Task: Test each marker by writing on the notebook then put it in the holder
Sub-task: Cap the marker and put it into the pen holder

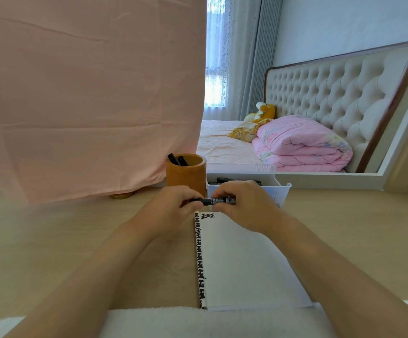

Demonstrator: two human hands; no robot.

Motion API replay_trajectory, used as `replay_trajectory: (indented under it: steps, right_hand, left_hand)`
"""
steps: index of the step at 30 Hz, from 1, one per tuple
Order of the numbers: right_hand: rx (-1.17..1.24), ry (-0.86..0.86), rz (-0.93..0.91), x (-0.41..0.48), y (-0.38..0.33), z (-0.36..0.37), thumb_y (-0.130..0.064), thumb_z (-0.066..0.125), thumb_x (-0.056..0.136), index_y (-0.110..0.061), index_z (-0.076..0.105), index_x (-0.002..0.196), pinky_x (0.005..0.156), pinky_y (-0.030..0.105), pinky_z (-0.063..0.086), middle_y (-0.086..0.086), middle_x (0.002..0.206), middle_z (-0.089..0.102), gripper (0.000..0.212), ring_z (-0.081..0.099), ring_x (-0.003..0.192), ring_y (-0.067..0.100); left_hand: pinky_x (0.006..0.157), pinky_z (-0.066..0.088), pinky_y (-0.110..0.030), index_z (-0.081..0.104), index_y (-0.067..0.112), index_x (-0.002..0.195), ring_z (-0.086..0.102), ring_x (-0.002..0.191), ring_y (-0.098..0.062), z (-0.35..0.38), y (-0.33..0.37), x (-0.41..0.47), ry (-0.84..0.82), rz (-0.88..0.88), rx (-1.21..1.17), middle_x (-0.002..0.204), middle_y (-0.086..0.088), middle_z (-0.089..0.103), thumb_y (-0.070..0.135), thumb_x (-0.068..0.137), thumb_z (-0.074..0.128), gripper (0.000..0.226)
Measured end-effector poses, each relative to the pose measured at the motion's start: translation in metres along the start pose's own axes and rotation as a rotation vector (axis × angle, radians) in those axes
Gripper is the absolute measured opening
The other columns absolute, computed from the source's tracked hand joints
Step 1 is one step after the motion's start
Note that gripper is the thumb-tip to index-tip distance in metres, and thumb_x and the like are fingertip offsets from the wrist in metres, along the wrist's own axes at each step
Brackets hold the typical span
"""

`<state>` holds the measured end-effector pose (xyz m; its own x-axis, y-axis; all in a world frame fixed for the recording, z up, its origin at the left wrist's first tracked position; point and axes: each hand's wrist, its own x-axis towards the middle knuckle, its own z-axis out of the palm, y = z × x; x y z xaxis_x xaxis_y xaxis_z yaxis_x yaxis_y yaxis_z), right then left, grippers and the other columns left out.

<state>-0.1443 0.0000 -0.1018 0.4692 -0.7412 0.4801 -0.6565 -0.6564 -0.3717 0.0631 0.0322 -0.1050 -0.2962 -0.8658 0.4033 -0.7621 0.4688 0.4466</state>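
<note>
Both hands pinch one black marker (pixel 218 200) and hold it level. The left hand (pixel 173 206) has curled fingers round its left end, and the right hand (pixel 239 203) grips the printed barrel. They meet at about the place where a cap would join, but I cannot tell whether the cap is going on or coming off. The marker hangs just above the far edge of the notebook (pixel 242 259), which lies open on the desk (pixel 51 240) at its near edge, in front of the person.

The right page carries three bold black marks in its far left corner and is otherwise bare. A column of similar marks runs down the strip of page by the spine.

Behind the left hand stands the brown holder (pixel 186 176) with two dark markers (pixel 177 159) leaning in it. Just to its right is a white box (pixel 278 189) in which more markers (pixel 225 179) lie.

I judge the task to be under way, with a long way to go. Two markers are stowed, one is in hand, and the box supply has yet to be tested. A pink cloth (pixel 88 93) hangs along the far edge.
</note>
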Motion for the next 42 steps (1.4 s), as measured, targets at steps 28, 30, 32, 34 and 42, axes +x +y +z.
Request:
replay_trajectory:
  steps: [28, 30, 32, 34, 42]
  right_hand:
    - [0.203, 0.153, 0.256, 0.035, -0.032, -0.011, -0.024, 0.057, 0.099, -0.025, 0.063, 0.106, 0.074, 0.023, 0.049, -0.007, 0.09, 0.061, 0.009, 0.058, 0.084, 0.009]
    - [0.18, 0.222, 0.204, 0.055, -0.042, -0.018, -0.023, 0.06, 0.098, -0.026, 0.06, 0.104, 0.07, 0.013, 0.048, -0.011, 0.087, 0.059, 0.007, 0.056, 0.079, 0.005]
    - [0.162, 0.273, 0.168, 0.078, -0.051, -0.024, -0.021, 0.061, 0.097, -0.024, 0.06, 0.105, 0.06, 0.005, 0.04, -0.013, 0.086, 0.058, 0.009, 0.054, 0.074, 0.001]
    - [0.139, 0.285, 0.151, 0.101, -0.056, -0.026, -0.022, 0.061, 0.097, -0.021, 0.063, 0.108, 0.062, 0.007, 0.037, -0.011, 0.089, 0.06, 0.012, 0.055, 0.076, 0.003]
    - [-0.088, -0.007, 0.132, 0.148, -0.043, 0.004, -0.023, 0.061, 0.097, -0.017, 0.065, 0.12, 0.078, 0.02, 0.043, 0.002, 0.114, 0.068, 0.025, 0.059, 0.095, 0.016]
  left_hand:
    - [0.098, 0.043, -0.03, 0.058, 0.035, 0.124, 0.047, 0.111, -0.004, 0.018, -0.043, -0.008, 0.035, -0.108, 0.068, 0.122, 0.014, 0.056, 0.038, 0.094, 0.059, 0.03]
    - [0.099, 0.042, -0.033, 0.061, 0.035, 0.121, 0.045, 0.112, -0.006, 0.023, -0.045, -0.009, -0.013, -0.092, 0.107, 0.122, 0.013, 0.055, 0.04, 0.095, 0.056, 0.027]
    - [0.099, 0.042, -0.036, 0.063, 0.036, 0.119, 0.045, 0.112, -0.008, 0.028, -0.048, -0.009, -0.029, -0.091, 0.116, 0.121, 0.012, 0.055, 0.043, 0.095, 0.054, 0.027]
    - [0.099, 0.042, -0.037, 0.064, 0.036, 0.118, 0.046, 0.113, -0.009, 0.03, -0.05, -0.009, -0.027, -0.099, 0.11, 0.121, 0.011, 0.056, 0.046, 0.094, 0.053, 0.028]
    - [0.099, 0.041, -0.037, 0.066, 0.036, 0.116, 0.044, 0.114, -0.008, 0.034, -0.053, -0.007, 0.002, -0.113, 0.109, 0.121, 0.012, 0.055, 0.047, 0.093, 0.054, 0.028]
